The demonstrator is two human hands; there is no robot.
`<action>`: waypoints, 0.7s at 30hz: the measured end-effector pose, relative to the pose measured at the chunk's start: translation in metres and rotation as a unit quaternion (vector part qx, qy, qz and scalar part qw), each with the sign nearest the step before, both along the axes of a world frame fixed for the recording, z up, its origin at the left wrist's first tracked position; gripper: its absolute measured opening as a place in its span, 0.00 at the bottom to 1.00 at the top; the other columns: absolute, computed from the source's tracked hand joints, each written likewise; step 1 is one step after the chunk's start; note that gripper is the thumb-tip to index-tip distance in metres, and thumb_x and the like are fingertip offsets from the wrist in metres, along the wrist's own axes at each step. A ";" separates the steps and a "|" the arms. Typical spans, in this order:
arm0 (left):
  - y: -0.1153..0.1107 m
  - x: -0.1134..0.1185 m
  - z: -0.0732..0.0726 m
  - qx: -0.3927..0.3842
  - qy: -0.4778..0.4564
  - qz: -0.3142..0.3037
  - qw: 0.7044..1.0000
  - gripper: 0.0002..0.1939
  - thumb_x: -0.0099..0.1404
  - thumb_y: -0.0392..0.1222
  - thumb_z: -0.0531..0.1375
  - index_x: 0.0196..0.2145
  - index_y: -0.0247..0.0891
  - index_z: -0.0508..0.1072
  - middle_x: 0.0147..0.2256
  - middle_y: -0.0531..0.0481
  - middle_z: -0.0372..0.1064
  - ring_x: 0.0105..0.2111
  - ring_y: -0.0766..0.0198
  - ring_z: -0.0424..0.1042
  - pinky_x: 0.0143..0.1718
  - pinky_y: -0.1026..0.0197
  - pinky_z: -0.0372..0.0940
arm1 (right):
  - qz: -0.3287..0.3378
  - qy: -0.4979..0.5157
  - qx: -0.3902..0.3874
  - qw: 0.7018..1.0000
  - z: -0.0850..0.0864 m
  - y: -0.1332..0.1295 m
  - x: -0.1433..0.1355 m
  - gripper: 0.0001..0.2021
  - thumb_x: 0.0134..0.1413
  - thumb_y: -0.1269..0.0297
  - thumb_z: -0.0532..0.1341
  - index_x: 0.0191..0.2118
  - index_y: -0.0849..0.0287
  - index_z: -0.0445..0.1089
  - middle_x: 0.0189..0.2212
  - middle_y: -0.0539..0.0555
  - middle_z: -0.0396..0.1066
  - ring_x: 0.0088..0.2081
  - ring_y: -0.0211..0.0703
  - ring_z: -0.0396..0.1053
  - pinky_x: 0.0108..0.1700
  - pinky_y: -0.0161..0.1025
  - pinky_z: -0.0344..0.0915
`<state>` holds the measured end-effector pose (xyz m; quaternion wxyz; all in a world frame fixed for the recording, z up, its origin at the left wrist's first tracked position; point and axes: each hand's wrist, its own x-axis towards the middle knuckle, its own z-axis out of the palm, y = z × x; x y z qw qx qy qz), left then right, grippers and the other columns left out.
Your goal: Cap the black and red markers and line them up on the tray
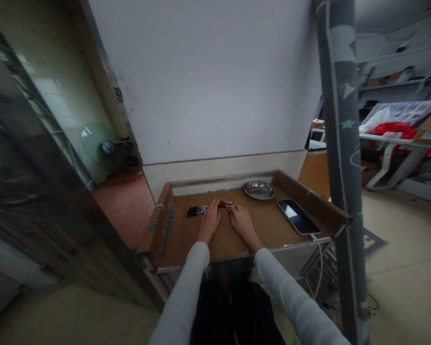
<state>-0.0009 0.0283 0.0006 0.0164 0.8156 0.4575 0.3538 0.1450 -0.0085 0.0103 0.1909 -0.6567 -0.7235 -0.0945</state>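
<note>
Black markers (197, 211) lie side by side on the cardboard-lined tray top, left of my left hand (211, 219). That hand is palm down with its fingers bent together, and it hides the markers' right ends. Between my two hands shows a red marker (225, 204), with its left end at my left fingertips. My right hand (241, 219) has its fingers curled in at the red marker's right end. What lies under the fingers of each hand is hard to make out at this size.
A round metal dish (259, 190) stands at the back right of the tray. Nearer me lies a phone (299, 217) with a white cable (320, 258) hanging off the front edge. Raised cardboard sides (311, 199) border the tray. A grey wrapped post (345, 158) rises at the right.
</note>
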 end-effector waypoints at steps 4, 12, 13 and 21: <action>0.015 0.007 0.001 -0.029 0.028 -0.001 0.999 0.23 0.63 0.33 0.49 0.56 0.35 0.59 0.57 0.39 0.58 0.58 0.58 0.56 0.58 0.50 0.54 | -0.008 0.001 0.002 1.000 -0.001 0.003 0.000 0.14 0.61 0.69 0.47 0.44 0.60 0.68 0.42 0.60 0.67 0.44 0.46 0.62 0.46 0.40 0.52; 0.010 0.008 0.006 -0.029 0.060 0.055 0.996 0.11 0.65 0.34 0.51 0.44 0.35 0.66 0.44 0.42 0.67 0.47 0.57 0.65 0.50 0.52 0.59 | 0.003 0.004 0.003 1.000 0.000 0.005 -0.001 0.14 0.59 0.70 0.49 0.46 0.58 0.67 0.43 0.59 0.67 0.44 0.47 0.62 0.46 0.40 0.52; 0.009 0.008 0.005 -0.029 0.064 0.061 0.996 0.11 0.65 0.34 0.51 0.44 0.35 0.66 0.44 0.42 0.67 0.46 0.57 0.65 0.50 0.53 0.59 | 0.004 0.004 0.001 1.000 0.000 0.005 -0.001 0.14 0.59 0.70 0.49 0.46 0.58 0.67 0.43 0.59 0.66 0.44 0.47 0.61 0.46 0.40 0.52; 0.008 0.005 0.006 -0.012 0.052 0.040 0.998 0.17 0.64 0.33 0.53 0.51 0.37 0.64 0.49 0.44 0.64 0.49 0.58 0.62 0.52 0.55 0.58 | -0.005 0.012 0.008 1.000 0.000 0.003 0.000 0.13 0.59 0.70 0.49 0.45 0.59 0.67 0.42 0.59 0.67 0.44 0.46 0.61 0.45 0.40 0.52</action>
